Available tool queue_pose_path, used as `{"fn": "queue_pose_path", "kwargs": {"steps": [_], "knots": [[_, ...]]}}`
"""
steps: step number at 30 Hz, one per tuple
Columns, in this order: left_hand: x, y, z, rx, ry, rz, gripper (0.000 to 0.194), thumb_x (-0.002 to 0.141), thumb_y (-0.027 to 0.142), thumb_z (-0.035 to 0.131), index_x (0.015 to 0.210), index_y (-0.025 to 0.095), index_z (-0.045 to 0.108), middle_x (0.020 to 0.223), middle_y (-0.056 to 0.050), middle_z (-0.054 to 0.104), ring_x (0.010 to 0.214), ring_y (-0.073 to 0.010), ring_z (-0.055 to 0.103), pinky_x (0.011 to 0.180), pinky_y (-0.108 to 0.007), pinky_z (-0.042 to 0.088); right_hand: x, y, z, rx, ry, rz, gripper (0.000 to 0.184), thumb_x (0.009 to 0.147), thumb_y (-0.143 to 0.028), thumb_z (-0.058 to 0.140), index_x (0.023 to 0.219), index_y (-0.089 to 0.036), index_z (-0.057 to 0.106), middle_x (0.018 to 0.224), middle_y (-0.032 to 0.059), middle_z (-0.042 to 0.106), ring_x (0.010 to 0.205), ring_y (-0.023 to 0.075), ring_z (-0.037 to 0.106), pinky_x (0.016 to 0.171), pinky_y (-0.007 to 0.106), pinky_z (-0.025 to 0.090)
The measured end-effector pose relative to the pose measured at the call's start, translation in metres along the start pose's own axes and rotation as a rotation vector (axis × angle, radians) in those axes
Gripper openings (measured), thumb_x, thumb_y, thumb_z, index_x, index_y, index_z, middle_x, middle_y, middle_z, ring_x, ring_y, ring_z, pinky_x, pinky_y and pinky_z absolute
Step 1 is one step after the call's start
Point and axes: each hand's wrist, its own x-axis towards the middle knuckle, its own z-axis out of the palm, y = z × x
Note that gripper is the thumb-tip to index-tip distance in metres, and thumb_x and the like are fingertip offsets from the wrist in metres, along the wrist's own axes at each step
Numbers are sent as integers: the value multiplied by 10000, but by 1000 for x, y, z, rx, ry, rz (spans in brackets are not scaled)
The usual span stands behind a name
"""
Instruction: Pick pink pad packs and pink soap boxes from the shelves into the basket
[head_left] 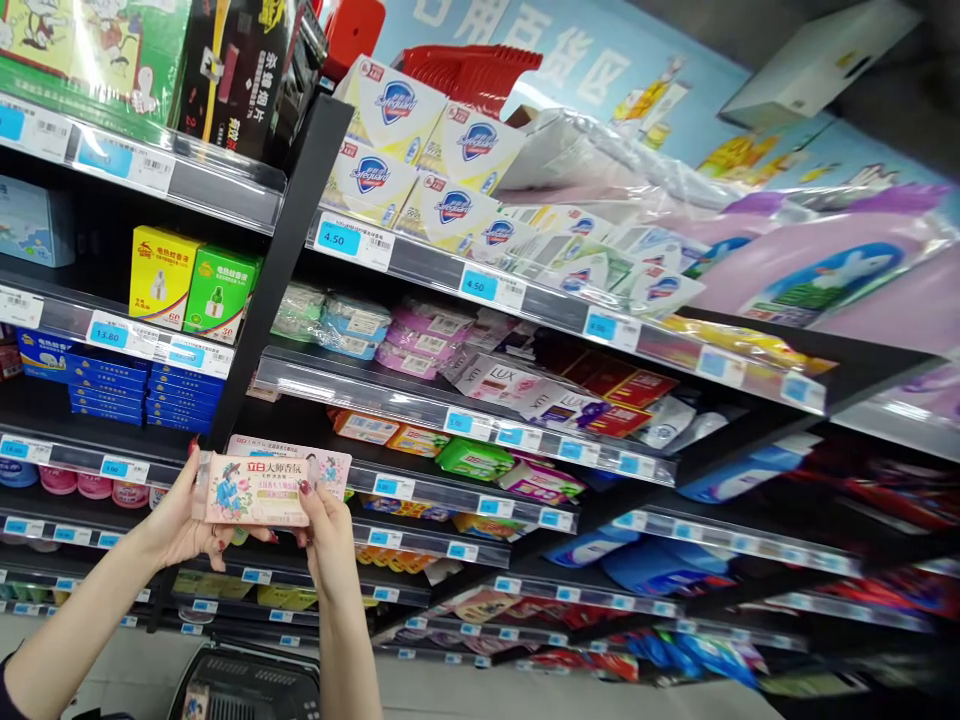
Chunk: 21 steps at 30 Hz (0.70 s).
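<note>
A pink wrapped soap bar with a printed figure and flowers is held up in front of the shelves between both hands. My left hand grips its left end, thumb on top and fingers underneath. On the right end, my right hand closes with its thumb on the front face; its other fingers are mostly hidden. A second pink pack shows just behind the bar, and I cannot tell whether it is held too or rests on the shelf.
Boxed Safeguard soaps line the upper shelf, with LUX soaps below. Blue boxes and repellent boxes stand left of a black upright. Beneath my arms is a dark basket holding a pink pack.
</note>
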Motion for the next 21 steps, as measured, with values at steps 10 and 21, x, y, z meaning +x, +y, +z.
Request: {"fn": "queue_pose_path", "kwargs": {"steps": [10, 21], "knots": [[0, -10, -8, 359, 139, 126, 699, 737, 709, 628, 745, 11, 658, 581, -189, 695, 393, -212, 636, 432, -270, 548, -19, 21, -13, 7, -70, -8, 480, 717, -652, 681, 718, -178, 604, 604, -18, 529, 490, 91, 401, 426, 222, 357], [39, -115, -92, 654, 201, -538, 748, 796, 747, 514, 1030, 47, 633, 768, -211, 731, 570, -247, 699, 518, -285, 521, -136, 154, -137, 44, 37, 386, 498, 663, -486, 771, 1039, -169, 689, 1022, 84, 711, 929, 245, 645, 838, 378, 510]]}}
